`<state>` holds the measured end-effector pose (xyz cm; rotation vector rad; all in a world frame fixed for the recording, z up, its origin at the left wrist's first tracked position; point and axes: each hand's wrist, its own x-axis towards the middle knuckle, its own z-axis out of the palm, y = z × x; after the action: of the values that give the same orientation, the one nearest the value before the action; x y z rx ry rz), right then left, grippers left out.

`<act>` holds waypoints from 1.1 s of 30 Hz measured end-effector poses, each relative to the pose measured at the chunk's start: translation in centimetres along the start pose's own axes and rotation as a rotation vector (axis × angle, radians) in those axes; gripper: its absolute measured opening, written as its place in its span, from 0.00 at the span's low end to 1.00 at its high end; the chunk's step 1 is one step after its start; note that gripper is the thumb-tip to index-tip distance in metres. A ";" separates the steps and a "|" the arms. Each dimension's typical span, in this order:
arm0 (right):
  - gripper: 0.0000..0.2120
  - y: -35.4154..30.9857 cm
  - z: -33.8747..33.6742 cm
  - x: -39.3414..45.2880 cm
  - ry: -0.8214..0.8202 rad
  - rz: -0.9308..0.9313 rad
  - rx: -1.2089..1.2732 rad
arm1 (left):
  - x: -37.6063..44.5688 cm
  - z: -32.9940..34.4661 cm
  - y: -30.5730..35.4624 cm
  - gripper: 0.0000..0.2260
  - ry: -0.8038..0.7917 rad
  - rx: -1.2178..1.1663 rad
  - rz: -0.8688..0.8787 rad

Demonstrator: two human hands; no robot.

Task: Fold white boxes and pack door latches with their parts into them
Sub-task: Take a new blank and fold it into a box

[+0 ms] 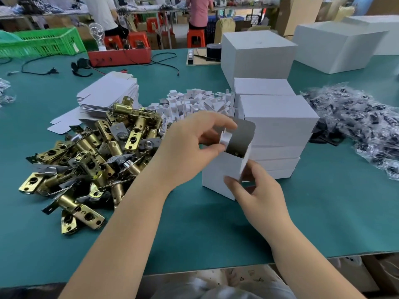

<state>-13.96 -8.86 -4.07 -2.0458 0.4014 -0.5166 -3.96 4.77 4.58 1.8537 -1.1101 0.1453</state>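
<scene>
A small white box (218, 173) stands upright on the green table, its grey-lined top flap (243, 137) raised. My left hand (190, 145) pinches a small white folded card piece (225, 139) at the box's open mouth. My right hand (257, 190) grips the box's lower right corner and side flap. A heap of brass door latches (86, 156) lies to the left. Behind it sit flat white box blanks (108, 93) and a pile of small white folded card pieces (194, 102).
Stacked closed white boxes (278, 130) stand right behind the open box, with larger white cartons (259, 59) further back. Bags of dark parts (356, 124) cover the right. A red tray (119, 56), cables and a green crate (43, 43) sit far left. The table's front edge (216, 270) is near.
</scene>
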 end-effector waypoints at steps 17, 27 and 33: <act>0.15 -1.0 -0.7 -0.8 0.151 -0.152 -0.073 | -3.3 1.2 -3.0 0.40 -0.044 -0.234 -0.177; 0.10 3.2 -13.2 9.2 0.360 0.176 -0.110 | -4.3 2.4 -3.4 0.32 0.102 -0.241 -0.163; 0.17 6.3 -12.6 15.5 0.080 0.062 -0.852 | -4.6 3.0 -3.2 0.24 0.164 -0.188 -0.188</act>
<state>-7.57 -28.57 -0.73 -2.8150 0.8347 -0.4248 -5.21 5.87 -1.54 1.7335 -0.8045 0.0793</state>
